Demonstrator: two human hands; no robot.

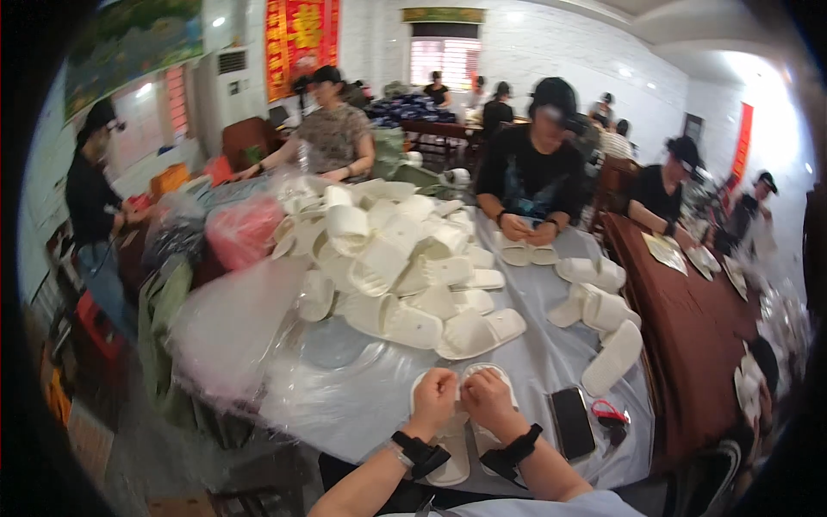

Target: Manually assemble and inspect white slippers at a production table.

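A pair of white open-toed slippers lies side by side in front of me at the near edge of the table. My left hand (433, 403) is closed over the strap area of the left slipper (451, 457). On the right slipper (482, 441), my right hand (488, 398) is curled the same way, close beside the left one. The knuckles hide the straps and what the fingertips pinch. Both wrists wear black bands. Beyond my hands rises a large heap of white slippers (401, 250), jumbled at all angles.
Right of my hands lie a black phone (572, 422) and a small red-and-black item (610, 416). More slippers (599, 306) sit at the table's right side. Clear plastic sheeting (237, 336) spreads on the left. Across the table a co-worker's hands (528, 231) handle slippers; a brown table (663, 302) stands right.
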